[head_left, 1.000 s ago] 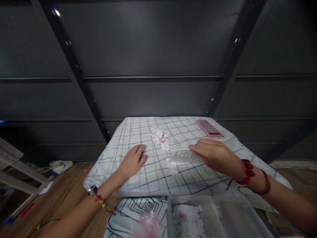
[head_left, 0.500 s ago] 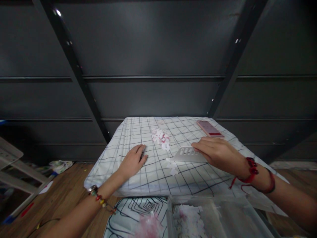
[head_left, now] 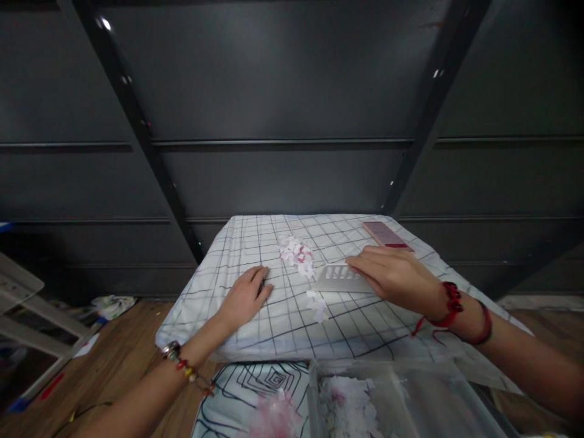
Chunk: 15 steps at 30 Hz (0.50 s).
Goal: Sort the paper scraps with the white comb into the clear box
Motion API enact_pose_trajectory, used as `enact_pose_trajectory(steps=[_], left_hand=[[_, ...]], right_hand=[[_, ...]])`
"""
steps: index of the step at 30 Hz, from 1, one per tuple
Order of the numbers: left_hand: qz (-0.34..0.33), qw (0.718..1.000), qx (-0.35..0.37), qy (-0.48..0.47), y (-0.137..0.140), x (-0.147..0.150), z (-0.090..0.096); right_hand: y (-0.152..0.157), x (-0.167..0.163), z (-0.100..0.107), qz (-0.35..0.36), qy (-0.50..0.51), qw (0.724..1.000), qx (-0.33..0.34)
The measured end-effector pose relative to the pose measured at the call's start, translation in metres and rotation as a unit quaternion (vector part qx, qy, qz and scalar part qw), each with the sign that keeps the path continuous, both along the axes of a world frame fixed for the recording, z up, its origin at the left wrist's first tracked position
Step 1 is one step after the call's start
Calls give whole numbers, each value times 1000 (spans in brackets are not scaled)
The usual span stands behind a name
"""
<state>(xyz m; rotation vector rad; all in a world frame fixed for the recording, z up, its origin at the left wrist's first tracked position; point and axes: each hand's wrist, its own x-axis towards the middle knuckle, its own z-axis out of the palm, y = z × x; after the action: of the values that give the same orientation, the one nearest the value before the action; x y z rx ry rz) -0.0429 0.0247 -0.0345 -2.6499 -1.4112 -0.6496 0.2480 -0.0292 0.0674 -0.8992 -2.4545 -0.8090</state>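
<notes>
My right hand (head_left: 387,274) grips the top edge of a white slotted scraper (head_left: 340,278), whose lower edge is at the cloth. Just left of and below the scraper lie a few white paper scraps (head_left: 316,305). A larger heap of white and pink paper scraps (head_left: 296,255) sits farther back, near the middle of the table. My left hand (head_left: 244,297) rests palm down on the checked tablecloth (head_left: 274,328), fingers stretched out and holding nothing that I can see. It lies to the left of the scraps, apart from them.
A pink phone (head_left: 385,235) lies at the back right. In front of the table, a clear plastic box (head_left: 424,395) holds paper scraps, beside a clear bag with pink contents (head_left: 276,417) on a patterned cloth (head_left: 228,395). A dark panelled wall (head_left: 283,179) stands behind.
My right hand and the scraper have shifted slightly left and away from me. The scraps look the same, and my left hand has stayed in place. The phone's screen has dimmed.
</notes>
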Motion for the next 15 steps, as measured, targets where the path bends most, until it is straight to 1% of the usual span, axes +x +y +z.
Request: enact_pose_trajectory(steps=[3,6,8,12,15], left_hand=[[4,1000,-1,-2,0,0,1],[4,1000,-5,-1,0,0,0],[0,1000,-7,1,1,0,0],[-8,1000,-5,-6,3,0,-3],[-13,1000,-1,-11,5,0,-5]], right_hand=[[-3,5,2,-6,9,1000,4],[-13,15,4,-13,13,1000,-4],[-23,22,5,-26,12,999,-25],[-45,36,2,-57,8,994,-94],[-59,43,-1,-43,6,993,-112]])
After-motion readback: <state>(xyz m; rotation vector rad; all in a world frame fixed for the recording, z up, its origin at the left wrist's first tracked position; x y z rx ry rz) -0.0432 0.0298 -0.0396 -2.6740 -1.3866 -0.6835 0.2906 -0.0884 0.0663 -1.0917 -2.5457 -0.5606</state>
